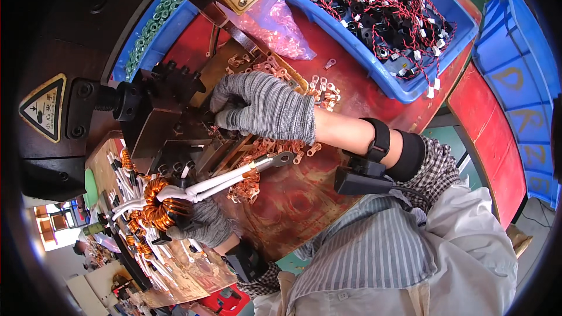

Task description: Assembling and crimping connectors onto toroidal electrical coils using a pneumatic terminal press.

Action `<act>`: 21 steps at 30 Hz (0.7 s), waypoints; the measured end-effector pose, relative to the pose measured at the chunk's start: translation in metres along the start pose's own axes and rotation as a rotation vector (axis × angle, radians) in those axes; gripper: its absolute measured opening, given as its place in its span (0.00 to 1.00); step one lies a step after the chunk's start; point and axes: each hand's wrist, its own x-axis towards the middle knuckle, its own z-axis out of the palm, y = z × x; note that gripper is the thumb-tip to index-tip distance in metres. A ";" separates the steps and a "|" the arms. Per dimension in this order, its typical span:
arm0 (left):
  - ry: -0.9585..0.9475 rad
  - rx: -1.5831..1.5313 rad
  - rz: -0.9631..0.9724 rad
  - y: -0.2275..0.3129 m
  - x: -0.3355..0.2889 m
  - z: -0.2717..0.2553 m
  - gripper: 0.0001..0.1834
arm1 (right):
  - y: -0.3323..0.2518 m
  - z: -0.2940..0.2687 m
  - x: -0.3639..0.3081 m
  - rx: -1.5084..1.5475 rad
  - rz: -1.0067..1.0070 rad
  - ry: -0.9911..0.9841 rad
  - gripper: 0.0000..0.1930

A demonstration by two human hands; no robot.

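My left hand (205, 222), in a grey knit glove, is closed round a copper-wound toroidal coil (157, 205). White-sleeved leads (219, 182) run from the coil toward the right, and a metal cable lug (280, 160) sits at their end. My right hand (257, 108), gloved alike, reaches into the dark tooling of a press (155, 120). Its thumb and fingers are pinched together at the tooling, and what lies between them is hidden. Loose copper lugs (275, 67) lie in a heap just beyond the right hand, and more lie below it.
A blue bin (386, 85) of black parts with red-black wires stands at the far right. Beside it lies a plastic bag (275, 29) of lugs. Green rings fill another blue bin (132, 52). More coils (140, 246) lie on the wooden board at left. Blue crates (515, 82) stand right.
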 end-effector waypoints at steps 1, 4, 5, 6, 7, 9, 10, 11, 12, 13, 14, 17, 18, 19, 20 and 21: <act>0.010 0.071 0.010 0.004 -0.001 -0.002 0.41 | -0.001 0.000 0.000 -0.044 -0.003 -0.029 0.10; -0.038 0.040 -0.031 -0.001 0.001 -0.002 0.41 | -0.001 -0.002 0.000 -0.076 0.017 -0.050 0.10; -0.038 0.037 -0.033 -0.002 0.001 -0.004 0.41 | -0.001 -0.003 -0.001 -0.056 0.038 -0.051 0.10; 0.008 -0.046 -0.018 -0.003 0.001 -0.005 0.41 | -0.001 -0.003 -0.001 -0.058 0.039 -0.048 0.10; 0.054 -0.119 0.004 -0.001 0.000 -0.003 0.41 | -0.004 -0.002 -0.001 -0.022 0.054 -0.033 0.10; 0.246 0.201 0.126 -0.012 0.000 0.013 0.41 | -0.003 0.000 -0.001 0.009 0.069 -0.019 0.11; 0.436 0.520 0.242 -0.016 0.001 0.017 0.41 | -0.001 0.000 -0.002 -0.034 -0.003 0.038 0.11; 0.436 0.521 0.245 -0.012 0.000 0.014 0.41 | -0.001 -0.001 -0.003 -0.075 -0.076 0.093 0.11; 0.198 0.293 0.098 -0.008 0.001 0.009 0.41 | -0.001 -0.002 -0.004 -0.094 -0.123 0.132 0.11; -0.041 0.064 -0.051 -0.005 0.001 0.005 0.41 | 0.000 -0.004 -0.003 -0.094 -0.124 0.131 0.11; -0.042 0.063 -0.051 -0.003 0.000 0.002 0.41 | 0.002 -0.007 -0.002 -0.056 -0.134 0.161 0.11; -0.045 0.014 -0.059 -0.009 0.001 0.000 0.40 | 0.008 -0.016 -0.003 0.000 -0.166 0.197 0.09; -0.008 -0.095 -0.039 -0.007 0.000 0.005 0.41 | 0.002 -0.016 -0.004 0.043 -0.129 0.196 0.09; 0.029 -0.204 -0.019 -0.005 -0.001 0.008 0.41 | -0.004 -0.016 -0.004 0.085 -0.092 0.195 0.08; 0.030 -0.206 -0.018 -0.004 -0.001 0.008 0.41 | -0.009 -0.020 -0.002 0.162 -0.108 0.301 0.07; 0.030 -0.200 -0.028 -0.002 -0.001 0.007 0.41 | -0.010 -0.029 0.000 0.114 -0.182 0.352 0.08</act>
